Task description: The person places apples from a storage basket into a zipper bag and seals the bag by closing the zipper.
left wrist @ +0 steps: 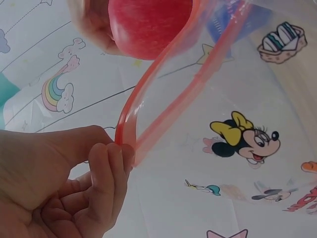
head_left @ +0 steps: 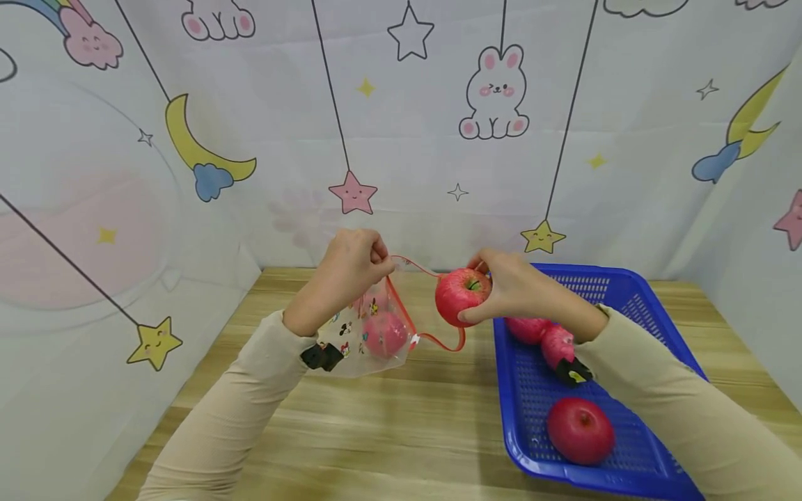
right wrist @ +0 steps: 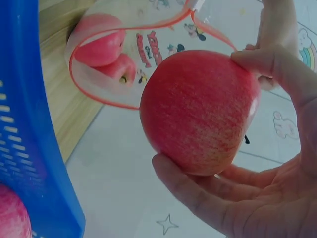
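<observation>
A clear plastic zip bag (head_left: pixel 351 363) with a red-orange zip edge (left wrist: pixel 130 119) and cartoon prints stands open-mouthed left of centre. My left hand (head_left: pixel 354 256) pinches its top edge between thumb and fingers. Two apples (right wrist: pixel 101 47) show inside the bag in the right wrist view. Just outside the bag's mouth, my right hand (head_left: pixel 510 285) grips a red apple (head_left: pixel 456 300) by its sides, thumb and fingers spread around it. In the left wrist view this apple overlaps the bag's opening.
To the right is a blue plastic basket (head_left: pixel 510 417) with slotted walls. One apple (head_left: pixel 580 431) lies in its near part, and more apples (head_left: pixel 528 330) sit farther back, partly behind my right forearm. A wooden table (head_left: pixel 376 438) lies beneath, with a cartoon-print curtain (head_left: pixel 413 153) behind.
</observation>
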The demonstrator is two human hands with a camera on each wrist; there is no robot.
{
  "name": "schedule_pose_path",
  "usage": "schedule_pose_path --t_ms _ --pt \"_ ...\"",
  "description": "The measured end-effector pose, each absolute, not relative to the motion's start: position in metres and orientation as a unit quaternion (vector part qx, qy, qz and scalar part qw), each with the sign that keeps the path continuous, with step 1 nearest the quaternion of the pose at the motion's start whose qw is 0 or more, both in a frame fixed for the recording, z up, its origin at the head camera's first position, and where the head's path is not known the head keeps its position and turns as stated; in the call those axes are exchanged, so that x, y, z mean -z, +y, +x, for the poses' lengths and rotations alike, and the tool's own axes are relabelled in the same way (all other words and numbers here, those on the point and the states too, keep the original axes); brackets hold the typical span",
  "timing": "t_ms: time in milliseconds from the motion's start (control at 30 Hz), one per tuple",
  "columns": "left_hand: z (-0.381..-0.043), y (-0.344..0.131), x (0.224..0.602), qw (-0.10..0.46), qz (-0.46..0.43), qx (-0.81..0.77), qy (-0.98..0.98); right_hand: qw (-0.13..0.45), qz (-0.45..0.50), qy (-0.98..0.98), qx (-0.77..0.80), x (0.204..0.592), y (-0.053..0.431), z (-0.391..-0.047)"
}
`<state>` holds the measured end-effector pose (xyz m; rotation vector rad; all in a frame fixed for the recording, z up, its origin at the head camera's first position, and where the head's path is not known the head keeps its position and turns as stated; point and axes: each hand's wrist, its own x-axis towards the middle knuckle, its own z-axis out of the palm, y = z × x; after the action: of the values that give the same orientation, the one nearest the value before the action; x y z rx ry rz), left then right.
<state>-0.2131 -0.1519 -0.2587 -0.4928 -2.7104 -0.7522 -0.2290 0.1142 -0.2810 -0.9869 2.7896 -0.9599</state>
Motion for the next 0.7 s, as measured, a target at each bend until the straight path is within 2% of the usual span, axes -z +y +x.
schedule_pose_path --t_ms 200,400,700 --pt "-0.213 -0.153 0.258 0.145 -0.172 0.262 -0.938 0.043 -0.277 0.902 0.329 0.285 0.092 -0.227" --pt "-0.214 -0.154 0.257 0.15 -0.169 0.26 -0.939 0.066 -0.291 0.863 0.409 0.285 0.072 -0.227" --pt "-0.215 -0.159 0.261 0.153 -0.188 0.251 -0.937 0.066 -0.312 0.865 0.388 0.286 0.08 -0.229"
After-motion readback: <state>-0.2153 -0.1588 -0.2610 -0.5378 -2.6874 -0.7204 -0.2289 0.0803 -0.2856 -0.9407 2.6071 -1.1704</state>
